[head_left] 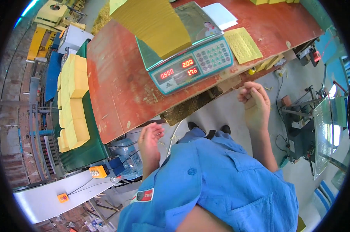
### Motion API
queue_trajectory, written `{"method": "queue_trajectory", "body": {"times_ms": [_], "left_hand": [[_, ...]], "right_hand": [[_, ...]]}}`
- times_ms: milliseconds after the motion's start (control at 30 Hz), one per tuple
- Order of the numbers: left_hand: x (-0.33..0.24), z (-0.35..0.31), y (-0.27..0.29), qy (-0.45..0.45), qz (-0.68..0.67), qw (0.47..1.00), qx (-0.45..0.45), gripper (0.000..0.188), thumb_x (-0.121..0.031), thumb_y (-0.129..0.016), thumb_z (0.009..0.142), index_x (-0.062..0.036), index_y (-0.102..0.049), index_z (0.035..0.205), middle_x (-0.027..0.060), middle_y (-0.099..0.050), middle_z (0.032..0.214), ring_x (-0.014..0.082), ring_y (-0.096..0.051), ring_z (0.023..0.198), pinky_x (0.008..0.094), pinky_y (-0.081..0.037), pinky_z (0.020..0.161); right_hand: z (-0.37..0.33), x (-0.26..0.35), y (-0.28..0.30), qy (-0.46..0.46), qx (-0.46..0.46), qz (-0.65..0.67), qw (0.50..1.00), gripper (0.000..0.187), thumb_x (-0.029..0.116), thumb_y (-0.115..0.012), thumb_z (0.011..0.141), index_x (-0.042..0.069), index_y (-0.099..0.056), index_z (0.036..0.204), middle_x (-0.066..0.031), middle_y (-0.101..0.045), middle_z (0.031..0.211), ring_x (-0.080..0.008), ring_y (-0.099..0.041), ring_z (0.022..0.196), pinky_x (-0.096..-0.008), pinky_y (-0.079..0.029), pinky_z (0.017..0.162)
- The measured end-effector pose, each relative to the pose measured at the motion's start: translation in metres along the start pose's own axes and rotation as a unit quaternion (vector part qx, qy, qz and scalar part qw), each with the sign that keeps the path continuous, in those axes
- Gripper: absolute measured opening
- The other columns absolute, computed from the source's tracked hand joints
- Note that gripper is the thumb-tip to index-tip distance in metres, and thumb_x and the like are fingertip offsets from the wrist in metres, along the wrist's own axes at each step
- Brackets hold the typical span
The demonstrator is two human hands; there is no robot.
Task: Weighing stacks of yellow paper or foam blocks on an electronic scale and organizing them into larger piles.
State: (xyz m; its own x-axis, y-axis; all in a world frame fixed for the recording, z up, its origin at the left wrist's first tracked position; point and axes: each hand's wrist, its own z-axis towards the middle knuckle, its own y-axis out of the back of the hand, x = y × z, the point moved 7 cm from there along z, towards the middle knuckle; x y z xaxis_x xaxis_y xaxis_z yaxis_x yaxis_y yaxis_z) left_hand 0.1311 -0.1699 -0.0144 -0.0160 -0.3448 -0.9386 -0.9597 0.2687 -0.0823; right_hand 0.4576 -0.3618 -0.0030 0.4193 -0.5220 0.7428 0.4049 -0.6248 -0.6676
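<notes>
My left hand (151, 142) hovers by the front edge of the red table (117, 83), fingers loosely bent and apart, with nothing in them. My right hand (257, 103) is raised off the table's front edge, fingers curled in toward the thumb; I see nothing in it. Both hands are clear of the teal digital scale (188, 69), whose red display is lit. On the scale's metal plate stands a tall block of yellow paper (153, 29), cut off by the top of the picture. A yellow embossed sheet (243, 45) lies right of the scale, nearest my right hand.
Stacked yellow paper blocks (76, 112) line a green surface (90, 133) on the left. White sheets (219, 15) lie behind the scale. An open recess (198, 102) shows beneath the table edge. Machinery with a clear panel (325, 133) stands at right, a blue water bottle (128, 154) below left.
</notes>
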Motion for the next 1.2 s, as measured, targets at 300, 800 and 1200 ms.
{"method": "queue_trajectory", "body": {"times_ms": [300,800,1200], "left_hand": [[0.011,-0.028,-0.112,-0.025,-0.004,0.994,0.11,0.025,-0.017,-0.047,0.102,0.002,-0.06,0.111,0.016,-0.067,0.103,0.0221,-0.066,0.091,0.0329,-0.052,0.079],[-0.026,-0.01,-0.017,-0.085,-0.065,0.994,-0.012,0.026,-0.023,-0.052,0.1,-0.0005,-0.063,0.109,0.0117,-0.068,0.099,0.0193,-0.067,0.089,0.0314,-0.053,0.08],[-0.117,0.088,0.277,-0.175,-0.005,0.96,-0.218,0.023,-0.022,-0.058,0.097,-0.0016,-0.064,0.106,0.0098,-0.069,0.093,0.016,-0.066,0.082,0.0275,-0.052,0.075]], "right_hand": [[-0.043,0.062,0.125,-0.023,-0.105,-0.034,0.994,0.019,0.012,-0.05,0.097,0.0,-0.063,0.105,-0.0076,-0.065,0.088,-0.0172,-0.06,0.078,-0.0309,-0.047,0.072],[-0.023,-0.041,-0.002,-0.168,0.103,-0.061,0.978,0.017,0.012,-0.052,0.096,0.0,-0.062,0.103,-0.0093,-0.064,0.083,-0.0184,-0.061,0.075,-0.0317,-0.049,0.07],[-0.085,-0.288,-0.259,-0.32,0.395,-0.208,0.835,0.017,0.005,-0.053,0.096,-0.003,-0.064,0.107,-0.0074,-0.067,0.093,-0.0136,-0.063,0.086,-0.0281,-0.051,0.079]]}}
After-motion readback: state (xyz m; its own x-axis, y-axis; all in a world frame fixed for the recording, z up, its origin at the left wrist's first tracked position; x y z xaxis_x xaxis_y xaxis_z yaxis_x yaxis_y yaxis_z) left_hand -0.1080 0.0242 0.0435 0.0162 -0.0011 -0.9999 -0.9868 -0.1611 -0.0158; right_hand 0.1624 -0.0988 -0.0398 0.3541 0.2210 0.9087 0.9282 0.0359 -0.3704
